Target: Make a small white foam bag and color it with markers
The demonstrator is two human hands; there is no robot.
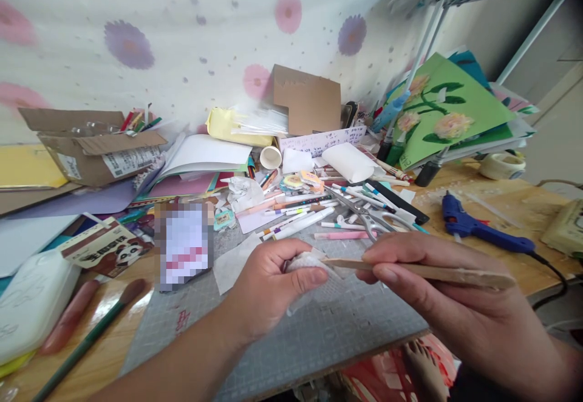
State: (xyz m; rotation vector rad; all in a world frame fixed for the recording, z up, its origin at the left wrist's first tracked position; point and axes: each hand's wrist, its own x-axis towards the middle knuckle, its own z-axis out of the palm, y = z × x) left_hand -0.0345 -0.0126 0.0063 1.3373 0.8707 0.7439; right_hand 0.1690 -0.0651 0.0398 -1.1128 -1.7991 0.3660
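My left hand [268, 286] is closed around a small white crumpled piece [306, 262], perhaps tissue or fabric, held above a grey cutting mat [319, 329]. My right hand [437, 292] pinches a flat wooden stick [446, 272] that lies across its fingers. The stick's left tip touches the white piece. Both hands hover near the mat's front edge.
Scissors [364, 214], several pens and markers [296, 214] and paper scraps crowd the desk behind the hands. A blue glue gun [473, 227] lies at right, a tape roll [501, 164] beyond it. A cardboard box [91, 144], a paintbrush [91, 335] and a white case [31, 305] sit at left.
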